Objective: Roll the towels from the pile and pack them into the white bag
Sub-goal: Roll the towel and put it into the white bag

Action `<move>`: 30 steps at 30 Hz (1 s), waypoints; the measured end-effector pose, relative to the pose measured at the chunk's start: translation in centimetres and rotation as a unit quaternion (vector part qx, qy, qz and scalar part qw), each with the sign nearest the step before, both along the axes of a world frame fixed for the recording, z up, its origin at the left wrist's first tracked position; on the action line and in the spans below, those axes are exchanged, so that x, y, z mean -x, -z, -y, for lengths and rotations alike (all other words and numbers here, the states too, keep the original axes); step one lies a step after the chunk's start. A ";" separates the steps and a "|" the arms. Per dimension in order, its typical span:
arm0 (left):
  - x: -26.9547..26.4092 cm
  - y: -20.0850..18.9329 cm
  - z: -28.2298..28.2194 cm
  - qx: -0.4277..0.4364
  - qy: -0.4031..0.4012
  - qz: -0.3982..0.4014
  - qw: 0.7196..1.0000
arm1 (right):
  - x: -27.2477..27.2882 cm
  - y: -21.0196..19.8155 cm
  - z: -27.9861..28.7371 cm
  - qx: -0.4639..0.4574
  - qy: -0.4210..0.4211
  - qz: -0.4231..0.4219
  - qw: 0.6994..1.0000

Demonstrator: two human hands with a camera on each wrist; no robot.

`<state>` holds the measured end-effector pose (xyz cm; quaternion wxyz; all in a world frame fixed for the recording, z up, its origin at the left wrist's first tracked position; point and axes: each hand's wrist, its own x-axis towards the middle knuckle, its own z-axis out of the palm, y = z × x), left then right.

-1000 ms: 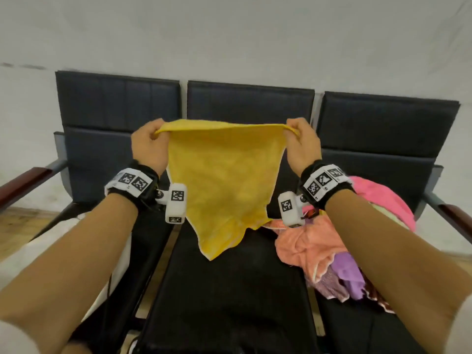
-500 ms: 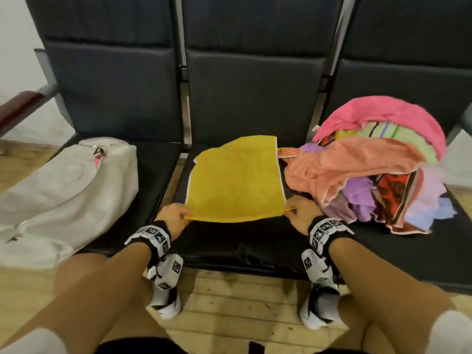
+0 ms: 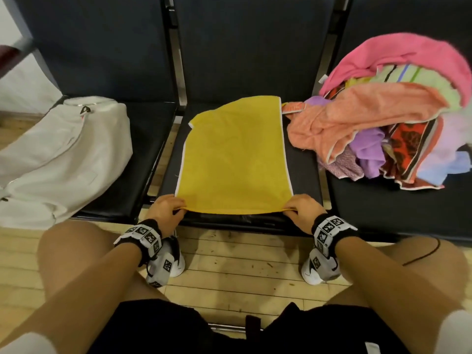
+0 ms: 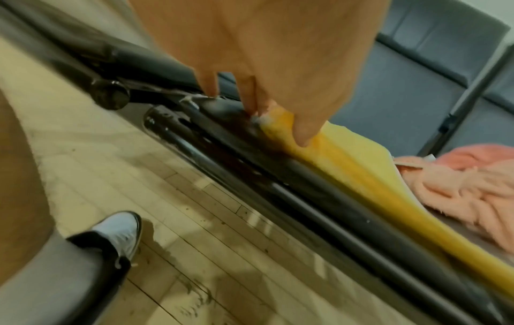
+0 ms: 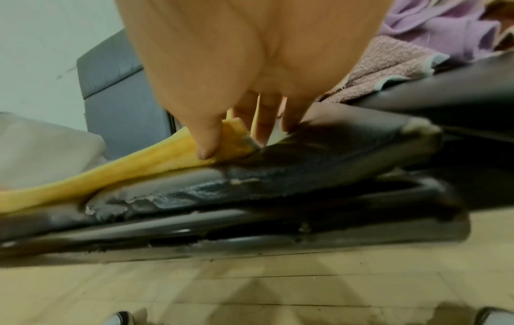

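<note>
Left hand point(image 3: 167, 209) and right hand point(image 3: 301, 210) (fingers pinched), low, apart

The person is wearing a black wristband point(image 3: 149, 232) on the left wrist, with white tiles bearing black-and-white square markers running round it; a small white camera unit point(image 3: 163, 268) carrying the same kind of marker is hanging below that band; the right wrist is wearing a matching black band point(image 3: 332, 229) with marker tiles, and a second white marked unit point(image 3: 318, 261) is sitting under it. The arms are showing bare up to white short sleeves point(image 3: 458, 330) at the near corners; black shorts point(image 3: 158, 328) are covering the lap; white shoes with dark trim point(image 4: 122, 230) are standing on the floor; grey fabric is covering the lower leg above the shoe.
</note>
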<state>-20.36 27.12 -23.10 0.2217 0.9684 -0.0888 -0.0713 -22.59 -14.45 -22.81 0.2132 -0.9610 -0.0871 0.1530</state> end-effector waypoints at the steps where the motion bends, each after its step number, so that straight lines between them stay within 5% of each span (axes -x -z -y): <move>1: 0.2 0.1 -0.1 -0.003 -0.013 0.005 1.000 | 0.3 0.1 0.0 -0.006 0.006 0.007 1.000; 7: 0.8 0.3 -0.6 -0.038 -0.132 -0.060 0.989 | 1.5 -0.3 -0.5 -0.085 0.112 0.013 0.990; 16: 1.5 -0.6 1.2 -0.004 -0.195 -0.002 0.981 | 2.8 0.7 -2.3 -0.049 0.204 0.063 0.976; 21: 2.2 -1.2 3.5 0.010 -0.014 0.128 0.992 | 3.0 1.2 -4.2 0.025 0.021 0.231 0.972; 23: 2.8 -0.8 4.7 0.013 0.068 0.076 0.995 | 2.8 1.4 -5.2 0.035 -0.030 0.176 0.983; 26: 2.9 0.0 5.4 -0.027 0.104 0.036 0.994 | 2.8 1.3 -5.7 0.048 -0.001 0.068 0.997; 30: 2.5 0.6 5.3 -0.041 0.075 0.054 0.995 | 3.0 0.8 -5.8 0.036 0.037 0.102 0.993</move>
